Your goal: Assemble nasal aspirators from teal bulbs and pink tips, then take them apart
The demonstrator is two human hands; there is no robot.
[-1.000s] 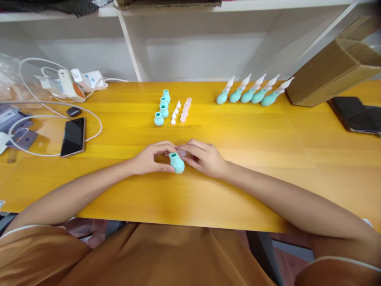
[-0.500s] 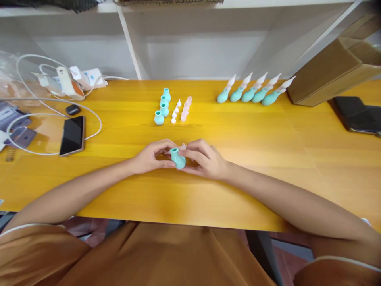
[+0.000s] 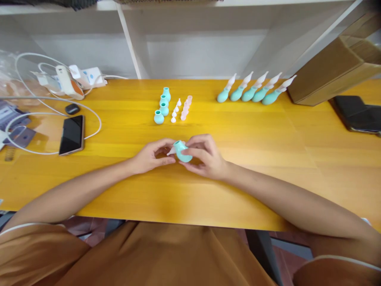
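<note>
My right hand (image 3: 205, 157) grips a teal rubber bulb (image 3: 182, 152) just above the yellow table (image 3: 268, 159), its neck tilted to the left. My left hand (image 3: 151, 155) pinches a small white cone tip (image 3: 170, 150) at the bulb's mouth. Farther back stand several loose teal bulbs (image 3: 162, 107), a row of white tips (image 3: 175, 111) and a row of clear pink caps (image 3: 186, 107). At the back right lie several assembled teal bulbs with tips and caps (image 3: 256, 89).
A phone (image 3: 72, 135), white cables (image 3: 44, 103), chargers (image 3: 74, 79) and a small black item (image 3: 73, 109) lie at the left. A cardboard box (image 3: 333, 67) and a dark wallet-like object (image 3: 355, 115) sit at the right. White shelving (image 3: 190, 35) rises behind the table.
The bulb passed from my left hand's side into my right hand, rose slightly and tilted left. My left hand now holds a white tip at its mouth.
</note>
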